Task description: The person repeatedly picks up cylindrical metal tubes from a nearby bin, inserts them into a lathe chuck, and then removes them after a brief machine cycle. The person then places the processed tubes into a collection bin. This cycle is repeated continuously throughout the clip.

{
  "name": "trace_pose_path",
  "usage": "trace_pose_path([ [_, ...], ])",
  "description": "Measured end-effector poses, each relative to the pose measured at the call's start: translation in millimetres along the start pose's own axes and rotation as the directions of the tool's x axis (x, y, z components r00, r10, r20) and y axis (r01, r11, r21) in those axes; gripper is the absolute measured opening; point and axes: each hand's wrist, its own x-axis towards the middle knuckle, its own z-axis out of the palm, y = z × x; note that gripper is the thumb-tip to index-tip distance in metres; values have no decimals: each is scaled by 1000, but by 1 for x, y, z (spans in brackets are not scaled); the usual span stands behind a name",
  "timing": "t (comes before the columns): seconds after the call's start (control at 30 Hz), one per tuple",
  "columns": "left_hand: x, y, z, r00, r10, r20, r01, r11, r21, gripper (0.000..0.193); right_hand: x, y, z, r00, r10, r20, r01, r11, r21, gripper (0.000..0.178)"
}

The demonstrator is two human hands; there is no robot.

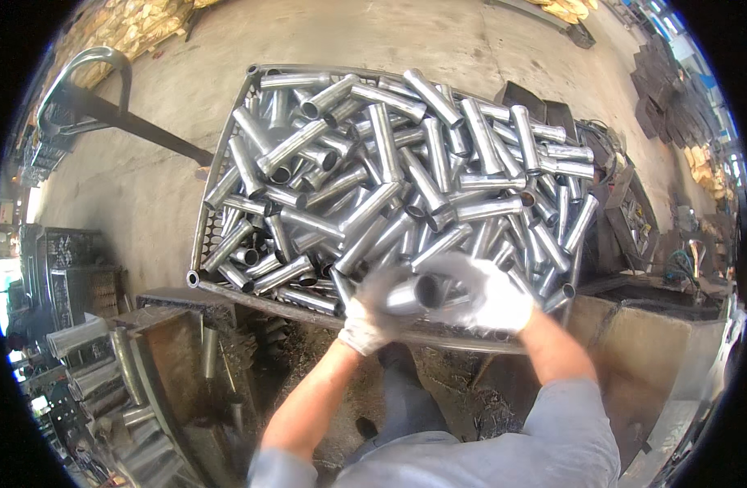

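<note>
A short shiny metal tube (404,298) is above the near edge of a heaped crate, its dark open end turned to the right. My left hand (372,313), in a white glove with dark, blurred fingers, is closed around the tube's left part. Close by on the right, my right hand (494,294), also in a white glove, reaches in over the tubes. Motion smears its fingers, and I cannot tell whether they grip anything. Beneath and beyond both hands, many similar metal tubes (382,142) with slightly flared ends lie jumbled in the metal crate (243,299).
Left of the crate stands a dark handle with a looped grip (133,122). More tubes (85,370) lie stacked at lower left beside a brown metal box (174,342). A tan bin (658,350) stands at right, and dark containers (626,220) line the crate's right side.
</note>
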Motion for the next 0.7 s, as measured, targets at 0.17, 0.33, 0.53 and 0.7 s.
trace_pose_path([
  [0.17,-112,-50,-50,735,-637,232,677,674,-295,69,103,148,-75,711,315,-628,-703,302,-644,36],
  [0.33,-313,-63,-51,390,-900,195,916,357,-184,55,146,254,-73,562,524,-640,-827,347,-442,41],
  [0.53,-565,-14,10,-202,-979,12,851,-182,-492,63,40,124,71,863,505,-7,-1,15,1000,63],
  [0.7,-790,52,121,-590,-801,99,617,-527,-584,57,-32,-55,206,851,473,229,-473,499,726,45],
])
